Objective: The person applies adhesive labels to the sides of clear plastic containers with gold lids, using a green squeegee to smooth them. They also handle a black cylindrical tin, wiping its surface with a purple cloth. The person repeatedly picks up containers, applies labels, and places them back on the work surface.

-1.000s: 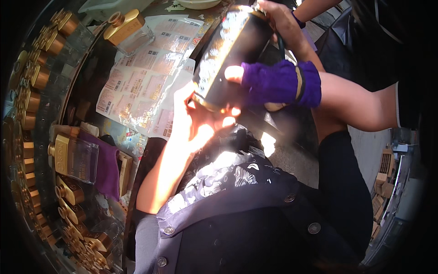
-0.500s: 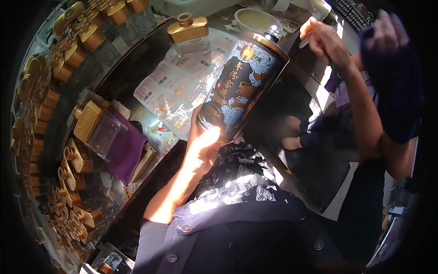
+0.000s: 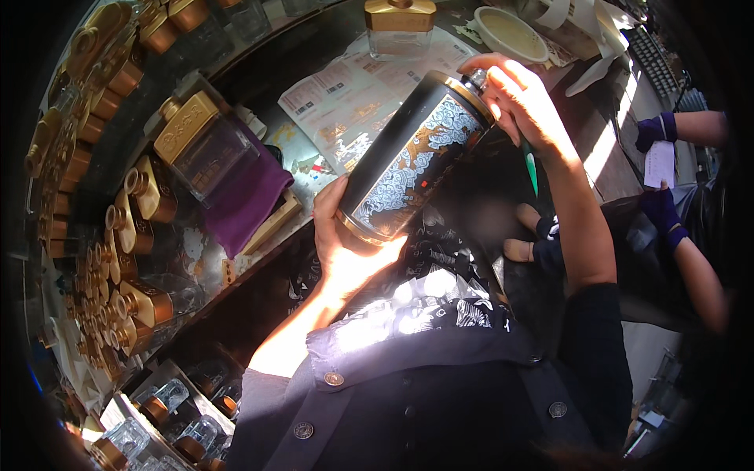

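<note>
A black bottle (image 3: 416,169) with gold rims and blue-and-gold cloud patterns is held tilted in front of me, its neck toward the upper right. My left hand (image 3: 339,243) is closed around its base. At the top end, my right hand (image 3: 518,98) has its fingers curled around the small clear neck (image 3: 475,78). A slim green-handled tool (image 3: 531,169) sticks down from the right palm; its other end is hidden by the hand. Beyond the bottle, printed sheets (image 3: 338,98) lie on the table with a gold-shouldered glass bottle (image 3: 399,39) standing on them.
To the left, a glass bottle (image 3: 210,153) with gold shoulders rests on a purple cloth (image 3: 250,208). Several gold-topped bottles (image 3: 149,302) crowd the left side. A pale bowl (image 3: 503,58) stands at the back. At right, a co-worker's purple-gloved hands (image 3: 661,212) hold a white slip (image 3: 660,165).
My right hand has come in from the right to the bottle's neck. The bottle has turned in my left hand, so its decorated face points more to the right. The view has shifted.
</note>
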Motion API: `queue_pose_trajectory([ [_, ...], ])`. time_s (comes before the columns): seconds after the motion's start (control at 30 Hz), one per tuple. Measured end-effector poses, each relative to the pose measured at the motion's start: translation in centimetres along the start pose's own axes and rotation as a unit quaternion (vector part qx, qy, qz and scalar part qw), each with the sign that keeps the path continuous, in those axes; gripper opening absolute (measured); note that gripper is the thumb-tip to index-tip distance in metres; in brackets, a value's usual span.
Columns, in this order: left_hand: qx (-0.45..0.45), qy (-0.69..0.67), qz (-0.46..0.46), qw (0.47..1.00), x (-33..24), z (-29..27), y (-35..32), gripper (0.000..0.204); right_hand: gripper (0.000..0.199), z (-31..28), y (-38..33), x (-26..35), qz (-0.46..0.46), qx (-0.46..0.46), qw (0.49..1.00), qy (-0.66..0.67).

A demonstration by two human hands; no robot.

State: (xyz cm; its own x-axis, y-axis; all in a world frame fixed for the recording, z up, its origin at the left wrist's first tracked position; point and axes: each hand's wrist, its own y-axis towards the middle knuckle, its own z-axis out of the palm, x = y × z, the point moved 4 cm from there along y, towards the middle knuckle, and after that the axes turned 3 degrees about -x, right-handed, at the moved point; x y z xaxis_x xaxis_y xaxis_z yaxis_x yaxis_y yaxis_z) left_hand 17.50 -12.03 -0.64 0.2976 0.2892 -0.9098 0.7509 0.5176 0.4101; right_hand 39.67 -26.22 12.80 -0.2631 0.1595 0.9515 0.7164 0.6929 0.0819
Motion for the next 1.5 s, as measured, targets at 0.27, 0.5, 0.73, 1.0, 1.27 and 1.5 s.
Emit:
queue_pose_trajectory([
  [0.27, -0.044, 0.086, 0.043, 0.994, -0.2, -2.8, -1.4, 0.102, 0.025, 4.5, 3.0, -1.9, 0.014, 0.065, 0.998, 0.007],
  [0.5, -0.053, 0.114, 0.025, 0.992, -0.5, -4.1, -1.5, 0.102, 0.021, 6.8, 4.3, -2.4, 0.010, 0.106, 0.992, 0.065],
  [0.73, -0.055, -0.014, -0.127, 0.990, -0.3, -3.7, -0.8, 0.101, 0.020, 6.6, 5.0, -3.9, 0.007, 0.085, 0.995, 0.047],
  [1.0, -0.076, -0.021, -0.123, 0.989, 0.0, -3.5, -0.1, 0.095, 0.026, 6.5, 6.2, -5.7, -0.022, 0.081, 0.996, 0.026],
  [1.27, -0.072, -0.085, -0.166, 0.980, -0.1, -3.4, 0.4, 0.096, 0.025, 6.3, 7.1, -6.4, -0.042, 0.091, 0.995, 0.019],
  [1.5, -0.082, -0.154, -0.198, 0.964, -0.7, -3.2, 0.3, 0.098, 0.026, 6.6, 7.0, -6.0, -0.036, 0.089, 0.995, 0.017],
])
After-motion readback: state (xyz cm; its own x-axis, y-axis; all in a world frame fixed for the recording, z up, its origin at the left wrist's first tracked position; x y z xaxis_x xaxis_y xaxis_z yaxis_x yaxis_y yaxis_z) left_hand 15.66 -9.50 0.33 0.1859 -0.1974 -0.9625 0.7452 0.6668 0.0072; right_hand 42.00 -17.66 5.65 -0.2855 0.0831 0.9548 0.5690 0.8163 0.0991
